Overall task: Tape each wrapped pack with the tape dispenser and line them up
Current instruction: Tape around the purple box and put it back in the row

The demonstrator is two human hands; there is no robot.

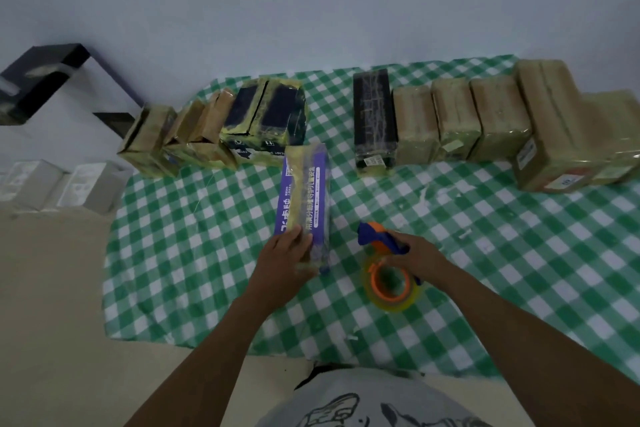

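Green-and-white checked cloth [194,253] is spread by a pale wall. Along its far edge stand two rows of taped packs, about five in the left row [214,128] and six in the right row [457,118], with a gap between them. One purple pack [304,198] lies before the gap. The left hand [284,260] lies flat on its near end, fingers straight. Just beside it, the right hand [412,250] curls round the single tape dispenser [384,246].

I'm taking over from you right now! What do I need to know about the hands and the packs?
Left hand rests flat on the near end of the purple pack. Right hand grips the tape dispenser. Taped packs stand in a row at the far side, with a gap in it. To do: finish this pack, then slot it into the row.
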